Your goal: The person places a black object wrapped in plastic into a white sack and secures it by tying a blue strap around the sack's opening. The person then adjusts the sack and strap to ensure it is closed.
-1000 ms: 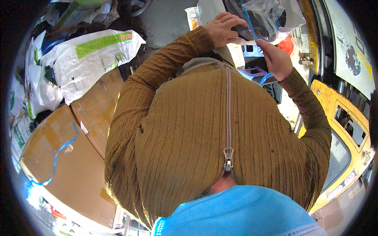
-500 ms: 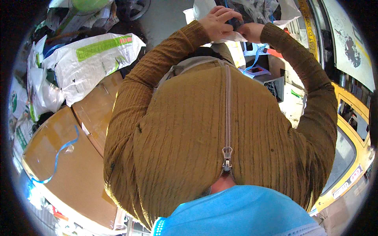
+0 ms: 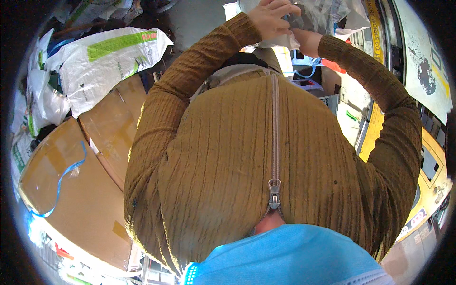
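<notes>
At the top of the head view, a white sack with a wide mouth lies in front of me, with crumpled clear plastic inside it. My left hand is at the sack's near rim, its fingers bent and gripping the edge. Close to its right, my right hand pinches the same rim between thumb and fingers. The two hands nearly touch. What lies deeper in the sack is cut off by the picture's upper edge.
Brown cardboard boxes stand at my left, with a blue strap across one. Beyond them lies a white and green printed sack. A yellow machine frame runs along my right. A blue and white device sits below my right hand.
My left hand has moved slightly up and right, and its fingers have shifted at the rim. My right elbow has swung outward. The whole view has tilted a little.
</notes>
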{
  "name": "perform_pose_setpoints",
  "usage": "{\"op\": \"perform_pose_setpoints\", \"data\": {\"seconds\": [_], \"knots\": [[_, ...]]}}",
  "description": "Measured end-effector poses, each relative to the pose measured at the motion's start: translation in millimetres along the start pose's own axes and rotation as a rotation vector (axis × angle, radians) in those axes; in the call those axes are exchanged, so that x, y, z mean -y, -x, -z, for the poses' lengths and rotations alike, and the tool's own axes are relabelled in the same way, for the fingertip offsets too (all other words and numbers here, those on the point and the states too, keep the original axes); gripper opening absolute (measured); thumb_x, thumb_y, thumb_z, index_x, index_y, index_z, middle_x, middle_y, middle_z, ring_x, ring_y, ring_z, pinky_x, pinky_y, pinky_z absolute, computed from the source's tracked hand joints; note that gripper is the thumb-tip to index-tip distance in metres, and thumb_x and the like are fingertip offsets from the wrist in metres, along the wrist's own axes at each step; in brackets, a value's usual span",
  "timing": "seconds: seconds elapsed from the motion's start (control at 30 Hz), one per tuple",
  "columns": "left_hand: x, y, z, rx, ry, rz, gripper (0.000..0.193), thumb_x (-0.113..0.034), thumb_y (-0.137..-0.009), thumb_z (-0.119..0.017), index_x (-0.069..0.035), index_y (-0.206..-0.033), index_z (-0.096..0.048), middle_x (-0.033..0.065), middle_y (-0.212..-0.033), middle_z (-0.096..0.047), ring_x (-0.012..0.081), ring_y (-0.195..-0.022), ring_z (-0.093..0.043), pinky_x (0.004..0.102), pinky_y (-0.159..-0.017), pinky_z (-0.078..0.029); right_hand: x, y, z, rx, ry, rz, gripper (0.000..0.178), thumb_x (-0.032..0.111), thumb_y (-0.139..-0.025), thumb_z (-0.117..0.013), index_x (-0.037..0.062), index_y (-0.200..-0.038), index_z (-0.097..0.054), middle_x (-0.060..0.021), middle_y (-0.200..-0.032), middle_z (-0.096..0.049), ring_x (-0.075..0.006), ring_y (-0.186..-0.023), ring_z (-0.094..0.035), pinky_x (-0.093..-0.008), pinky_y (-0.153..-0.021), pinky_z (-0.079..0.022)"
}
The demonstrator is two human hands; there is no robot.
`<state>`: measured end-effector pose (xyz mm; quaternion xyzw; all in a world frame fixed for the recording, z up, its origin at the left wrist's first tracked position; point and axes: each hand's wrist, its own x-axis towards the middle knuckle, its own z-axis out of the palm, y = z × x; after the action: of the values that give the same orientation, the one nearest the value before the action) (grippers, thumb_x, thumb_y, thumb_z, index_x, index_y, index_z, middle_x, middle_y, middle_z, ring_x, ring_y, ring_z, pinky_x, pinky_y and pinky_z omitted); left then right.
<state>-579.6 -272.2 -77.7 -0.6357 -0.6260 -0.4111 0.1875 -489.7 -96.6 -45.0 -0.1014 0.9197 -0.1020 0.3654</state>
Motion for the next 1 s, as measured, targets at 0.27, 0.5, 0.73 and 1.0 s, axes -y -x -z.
{"op": "perform_pose_setpoints", "data": {"seconds": [0.27, 0.5, 0.73, 1.0], "knots": [[-6, -2, 3, -0.019, -0.141, 0.061, 0.015, -0.022, -0.051, -0.062, -0.01, -0.056, -0.055, 0.0098, -0.111, -0.049, 0.0248, -0.103, -0.043, 0.0442, -0.086, -0.029, -10, -25, -2, 0.116, 0.112, 0.027, 0.015, 0.006, -0.07, -0.053, -0.0011, -0.08, -0.061, -0.0153, -0.073, -0.062, -0.0293, -0.069, -0.062, -0.0378, -0.061, -0.05], [-51, 49, -24, 0.28, -0.016, -0.297, 0.016, -0.02, -0.076, -0.054, -0.012, -0.09, -0.059, 0.0037, -0.091, -0.057, 0.0222, -0.091, -0.056, 0.0351, -0.073, -0.049, -54, -55, -39, 0.172, 0.495, 0.406, 0.012, 0.01, -0.068, -0.057, 0.002, -0.061, -0.065, -0.015, -0.065, -0.062, -0.0264, -0.063, -0.062, -0.0355, -0.056, -0.049], [-53, 70, -63, 0.493, 0.042, 0.42, 0.028, -0.038, -0.08, -0.054, -0.013, -0.092, -0.061, 0.0058, -0.085, -0.062, 0.0262, -0.074, -0.061, 0.0372, -0.064, -0.05, -36, -50, -41, 0.219, 0.592, 0.342, 0.015, 0.014, -0.07, -0.056, 0.0043, -0.062, -0.065, -0.0112, -0.06, -0.061, -0.0275, -0.057, -0.061, -0.0378, -0.05, -0.049], [-61, 38, -68, 0.579, 0.001, 0.546, 0.04, -0.05, -0.078, -0.054, -0.012, -0.077, -0.066, 0.0108, -0.073, -0.064, 0.0291, -0.067, -0.062, 0.0432, -0.065, -0.049, -8, -45, -13, 0.36, 0.59, 0.552, 0.015, 0.017, -0.07, -0.056, 0.0048, -0.068, -0.065, -0.0146, -0.065, -0.062, -0.0321, -0.059, -0.06, -0.0423, -0.052, -0.048]]}}
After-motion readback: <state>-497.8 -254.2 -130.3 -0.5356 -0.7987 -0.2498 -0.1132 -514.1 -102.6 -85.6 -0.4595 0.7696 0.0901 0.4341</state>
